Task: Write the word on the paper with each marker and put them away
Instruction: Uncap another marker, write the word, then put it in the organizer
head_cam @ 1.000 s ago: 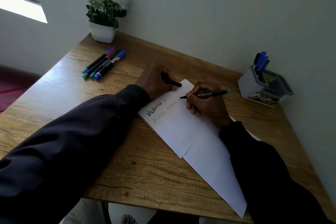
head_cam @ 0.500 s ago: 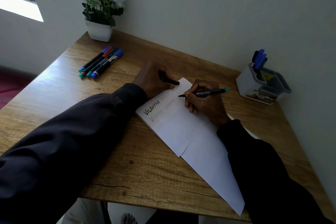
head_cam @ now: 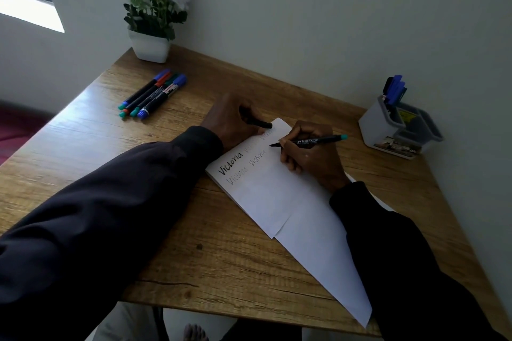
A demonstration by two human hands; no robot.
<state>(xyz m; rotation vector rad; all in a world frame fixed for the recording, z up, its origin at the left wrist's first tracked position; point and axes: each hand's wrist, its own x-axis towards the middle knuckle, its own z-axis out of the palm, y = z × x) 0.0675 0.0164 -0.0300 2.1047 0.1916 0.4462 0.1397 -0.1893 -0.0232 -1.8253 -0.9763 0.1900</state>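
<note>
Marker (head_cam: 313, 141) labelled FABER-CASTELL, held by right hand (head_cam: 310, 159), touches paper (head_cam: 277, 202) reading "Victoria".

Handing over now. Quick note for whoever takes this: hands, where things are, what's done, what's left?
Right hand grips the teal-ended marker, tip at the paper near its far edge.
Left hand holds the black cap and rests on the paper.
At far left lie four markers; blue markers stand in the holder at right.
Done: "Victoria" written several times.
Left: finish this word, cap, stow; then likely the four markers.
</note>
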